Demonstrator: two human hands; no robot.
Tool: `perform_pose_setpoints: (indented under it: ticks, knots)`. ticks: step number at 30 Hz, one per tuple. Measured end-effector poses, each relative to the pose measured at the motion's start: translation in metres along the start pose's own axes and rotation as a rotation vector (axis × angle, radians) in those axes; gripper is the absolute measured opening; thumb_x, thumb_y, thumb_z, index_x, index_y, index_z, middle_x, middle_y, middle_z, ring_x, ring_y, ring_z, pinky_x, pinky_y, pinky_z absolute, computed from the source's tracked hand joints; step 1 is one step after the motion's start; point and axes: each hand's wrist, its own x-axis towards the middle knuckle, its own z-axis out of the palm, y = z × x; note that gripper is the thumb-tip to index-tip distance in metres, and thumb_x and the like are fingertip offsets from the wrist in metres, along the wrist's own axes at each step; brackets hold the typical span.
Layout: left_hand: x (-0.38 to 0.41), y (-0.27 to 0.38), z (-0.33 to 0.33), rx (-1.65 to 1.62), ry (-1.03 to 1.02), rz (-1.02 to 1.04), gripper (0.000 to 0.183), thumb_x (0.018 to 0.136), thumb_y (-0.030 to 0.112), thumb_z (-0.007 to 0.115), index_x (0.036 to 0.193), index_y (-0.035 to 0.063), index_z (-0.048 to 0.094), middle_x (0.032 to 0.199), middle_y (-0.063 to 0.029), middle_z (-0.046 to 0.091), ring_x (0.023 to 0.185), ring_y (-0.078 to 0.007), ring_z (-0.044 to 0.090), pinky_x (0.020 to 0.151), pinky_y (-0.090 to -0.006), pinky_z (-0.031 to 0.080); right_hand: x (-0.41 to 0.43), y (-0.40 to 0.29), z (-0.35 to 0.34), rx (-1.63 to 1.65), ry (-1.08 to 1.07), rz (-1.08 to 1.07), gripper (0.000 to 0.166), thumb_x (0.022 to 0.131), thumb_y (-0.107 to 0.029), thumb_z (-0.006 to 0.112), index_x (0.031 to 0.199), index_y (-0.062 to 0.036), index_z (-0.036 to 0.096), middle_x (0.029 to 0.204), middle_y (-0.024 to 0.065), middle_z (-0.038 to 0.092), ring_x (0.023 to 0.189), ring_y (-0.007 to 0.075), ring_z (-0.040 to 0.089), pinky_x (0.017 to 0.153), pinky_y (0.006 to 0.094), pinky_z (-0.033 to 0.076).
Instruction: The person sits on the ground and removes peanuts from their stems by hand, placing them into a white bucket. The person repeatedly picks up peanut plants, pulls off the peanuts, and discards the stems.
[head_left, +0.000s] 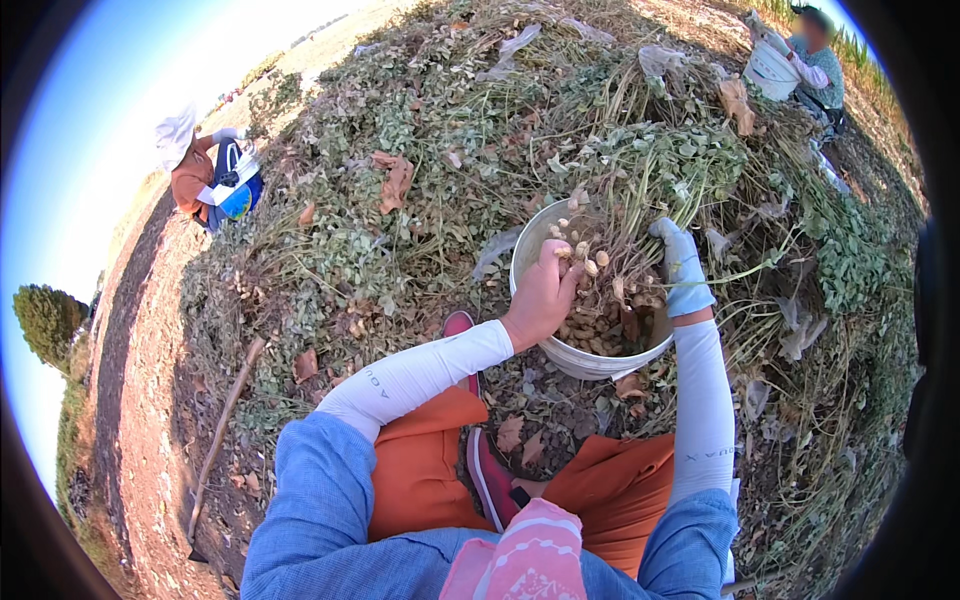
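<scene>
A white plastic bucket (592, 367) stands on the ground in front of my feet, with a heap of peanuts in their shells (592, 330) in its bottom. Over its mouth lies a bunch of uprooted peanut plants (637, 225), roots and pods hanging inside. My bare left hand (541, 296) reaches over the near left rim, its thumb and fingers closed on pods among the roots. On the right side, my right hand (681, 262), in a pale blue glove, grips the stems of the bunch. Its fingertips are partly hidden by the stems.
Piled peanut vines (450, 142) with dry leaves and plastic film scraps spread all around. A long-handled hoe (225, 435) lies on my left. A person (199, 176) sits far left beside a blue and white bucket; another person (817, 75) holds a white bucket (772, 71) far right.
</scene>
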Motion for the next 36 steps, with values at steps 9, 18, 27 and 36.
perform_pose_setpoints:
  ticks: [9, 18, 27, 36]
  knots:
    - [0.004, 0.004, 0.0, -0.021, 0.033, -0.096, 0.026, 0.09, 0.011, 0.061, 0.105, -0.0017, 0.045, 0.064, -0.0131, 0.056, 0.056, -0.0315, 0.059, 0.053, -0.0409, 0.043, 0.026, 0.021, -0.025, 0.151, 0.04, -0.157, 0.015, 0.085, -0.018, 0.057, 0.079, -0.0055, 0.063, 0.078, 0.0018, 0.062, 0.071, 0.0138, 0.058, 0.071, 0.0293, 0.048]
    - [0.009, 0.0, -0.006, 0.345, 0.137, 0.275, 0.021, 0.085, 0.005, 0.06, 0.104, -0.0026, 0.052, 0.098, -0.0178, 0.058, 0.086, -0.0293, 0.06, 0.075, -0.0378, 0.049, 0.033, 0.024, -0.034, 0.341, 0.043, -0.124, 0.013, 0.085, -0.017, 0.057, 0.086, -0.0051, 0.063, 0.084, 0.0069, 0.066, 0.075, 0.0207, 0.064, 0.074, 0.0336, 0.054]
    - [0.005, 0.015, -0.012, -0.201, -0.125, -0.093, 0.029, 0.095, 0.02, 0.063, 0.108, -0.0061, 0.06, 0.098, -0.0105, 0.065, 0.086, -0.0145, 0.063, 0.074, -0.0271, 0.051, -0.001, -0.003, -0.005, 0.271, 0.122, -0.077, 0.008, 0.084, -0.015, 0.059, 0.082, -0.0076, 0.062, 0.078, 0.0019, 0.062, 0.069, 0.0163, 0.059, 0.07, 0.0297, 0.051]
    - [0.011, 0.002, -0.006, -0.343, -0.12, -0.298, 0.032, 0.092, 0.025, 0.068, 0.103, -0.0044, 0.062, 0.079, -0.003, 0.062, 0.069, -0.0095, 0.056, 0.062, -0.0244, 0.046, 0.036, 0.033, -0.035, 0.163, -0.033, -0.15, 0.019, 0.091, -0.018, 0.056, 0.084, -0.004, 0.066, 0.082, -0.0001, 0.064, 0.078, 0.0107, 0.058, 0.077, 0.0273, 0.047]
